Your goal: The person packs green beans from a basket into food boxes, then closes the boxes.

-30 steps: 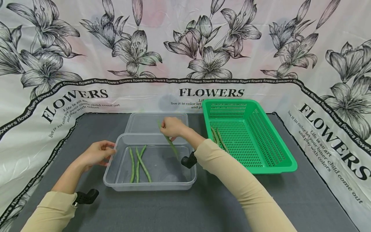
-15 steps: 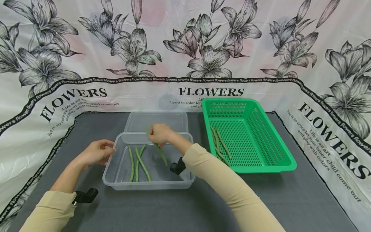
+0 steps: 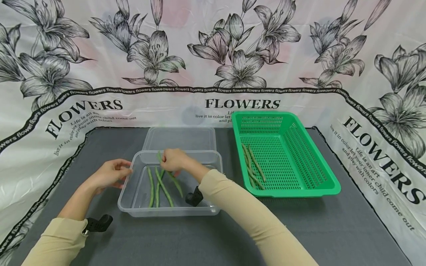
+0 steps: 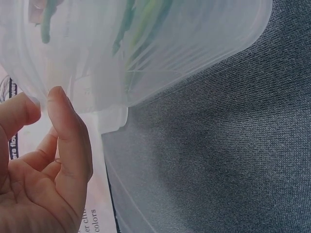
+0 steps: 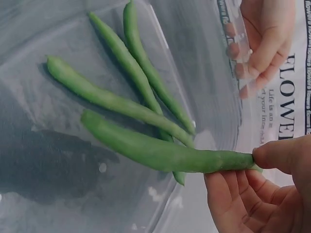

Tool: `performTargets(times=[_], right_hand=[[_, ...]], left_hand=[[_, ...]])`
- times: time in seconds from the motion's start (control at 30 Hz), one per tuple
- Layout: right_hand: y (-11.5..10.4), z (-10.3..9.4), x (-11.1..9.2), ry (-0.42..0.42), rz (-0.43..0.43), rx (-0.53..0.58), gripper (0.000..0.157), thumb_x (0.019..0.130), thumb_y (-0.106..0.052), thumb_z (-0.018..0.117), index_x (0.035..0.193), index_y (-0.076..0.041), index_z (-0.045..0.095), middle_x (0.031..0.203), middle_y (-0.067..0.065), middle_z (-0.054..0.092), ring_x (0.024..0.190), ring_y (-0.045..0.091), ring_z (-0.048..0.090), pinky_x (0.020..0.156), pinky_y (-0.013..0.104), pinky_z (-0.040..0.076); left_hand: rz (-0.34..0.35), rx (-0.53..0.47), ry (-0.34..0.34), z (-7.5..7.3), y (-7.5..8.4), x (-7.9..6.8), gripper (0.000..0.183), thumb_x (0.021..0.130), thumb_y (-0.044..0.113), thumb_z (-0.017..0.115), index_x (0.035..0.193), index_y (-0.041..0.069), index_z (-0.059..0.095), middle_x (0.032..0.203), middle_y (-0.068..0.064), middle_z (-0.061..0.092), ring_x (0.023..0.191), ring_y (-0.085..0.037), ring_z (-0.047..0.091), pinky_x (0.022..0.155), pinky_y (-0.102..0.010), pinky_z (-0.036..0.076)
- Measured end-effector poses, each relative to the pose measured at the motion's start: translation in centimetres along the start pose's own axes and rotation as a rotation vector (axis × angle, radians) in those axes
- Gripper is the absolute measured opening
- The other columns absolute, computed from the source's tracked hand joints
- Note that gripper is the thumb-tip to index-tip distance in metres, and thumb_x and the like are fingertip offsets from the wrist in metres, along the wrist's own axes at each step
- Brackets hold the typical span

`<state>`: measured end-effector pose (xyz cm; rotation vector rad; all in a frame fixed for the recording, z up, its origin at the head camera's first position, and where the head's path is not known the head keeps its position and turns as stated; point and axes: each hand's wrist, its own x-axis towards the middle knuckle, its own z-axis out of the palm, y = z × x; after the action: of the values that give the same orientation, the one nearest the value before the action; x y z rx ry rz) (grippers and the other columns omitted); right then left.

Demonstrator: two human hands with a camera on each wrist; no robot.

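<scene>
Head view: near the left of the frame, the rim of the clear container [image 3: 169,213] is pinched by the left hand [image 3: 110,174], its thumb and finger nearly closed, presumably so that the light plastic is kept from sliding. In the centre, a green bean [image 5: 160,153] is held above the container floor by the right hand [image 3: 174,161], the thumb and fingers being closed on it near one end, so its longer part is left free, slanting toward the lower right. Beside it, to the left, three beans [image 5: 119,103] are laid lengthwise, two of them crossed; whether they are touched by the held one cannot be told. More beans [image 3: 255,162] are seen at the left side of the green basket [image 3: 299,193], right of centre, which is placed perhaps for easy reach by the right arm.
</scene>
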<state>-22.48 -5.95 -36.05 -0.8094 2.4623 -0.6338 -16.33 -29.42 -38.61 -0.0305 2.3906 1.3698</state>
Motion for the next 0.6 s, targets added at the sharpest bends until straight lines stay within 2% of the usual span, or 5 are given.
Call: performTargets(times=[0.27, 0.4, 0.5, 0.6], right_hand=[[-0.45, 0.54, 0.5, -0.003, 0.001, 0.028, 0.049, 0.096, -0.015, 0.046, 0.051, -0.015, 0.025, 0.043, -0.004, 0.023, 0.032, 0.009, 0.035, 0.046, 0.023, 0.049], [-0.66, 0.72, 0.42, 0.001, -0.008, -0.007, 0.048, 0.096, -0.015, 0.045, 0.05, -0.014, 0.029, 0.042, -0.004, 0.025, 0.035, 0.011, 0.047, 0.046, 0.024, 0.049], [-0.63, 0.85, 0.13, 0.014, 0.023, -0.033, 0.032, 0.096, -0.018, 0.045, 0.065, -0.013, 0.043, 0.051, -0.005, 0.037, 0.046, 0.014, 0.058, 0.051, 0.024, 0.051], [-0.52, 0.84, -0.24, 0.025, 0.051, -0.044, 0.014, 0.097, -0.022, 0.045, 0.092, -0.01, 0.051, 0.073, -0.001, 0.053, 0.058, 0.018, 0.064, 0.055, 0.023, 0.05]], left_hand=[[0.002, 0.013, 0.007, -0.11, 0.27, -0.03, 0.053, 0.095, 0.026, 0.052, 0.134, -0.005, 0.035, 0.112, -0.022, 0.052, 0.09, -0.024, 0.056, 0.069, -0.035, 0.055], [0.002, 0.016, 0.009, -0.1, 0.27, -0.13, 0.053, 0.095, 0.026, 0.052, 0.134, -0.006, 0.034, 0.112, -0.023, 0.051, 0.09, -0.025, 0.055, 0.069, -0.035, 0.055], [0.002, 0.014, 0.007, -0.03, 0.22, -0.19, 0.053, 0.095, 0.025, 0.052, 0.134, -0.006, 0.035, 0.111, -0.023, 0.052, 0.089, -0.025, 0.055, 0.069, -0.035, 0.055], [0.001, 0.012, 0.006, 0.03, 0.16, -0.21, 0.052, 0.095, 0.025, 0.051, 0.134, -0.006, 0.035, 0.111, -0.023, 0.052, 0.09, -0.025, 0.056, 0.069, -0.035, 0.055]])
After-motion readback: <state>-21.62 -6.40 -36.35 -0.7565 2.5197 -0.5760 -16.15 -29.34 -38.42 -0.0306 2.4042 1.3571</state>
